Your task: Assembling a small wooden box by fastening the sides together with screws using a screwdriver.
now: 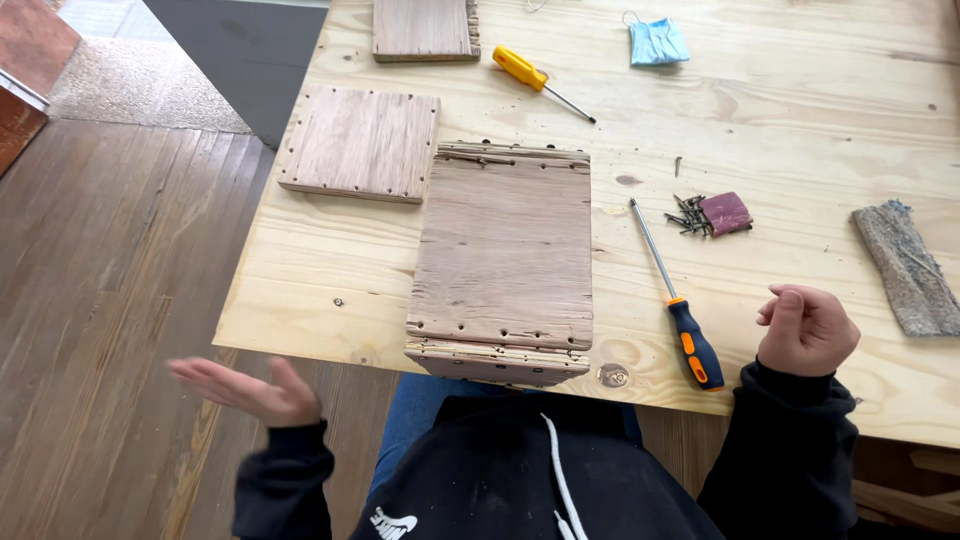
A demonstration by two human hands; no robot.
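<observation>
At the near edge of the plywood table, I see a wooden box lying flat, its worn, grainy top panel dotted with screw holes along both ends, its near end overhanging the table edge. My left hand hangs off the table over the floor, open and empty, blurred. My right hand is loosely curled, grasping nothing, just beside the orange-and-blue screwdriver. A small pile of screws lies farther back.
</observation>
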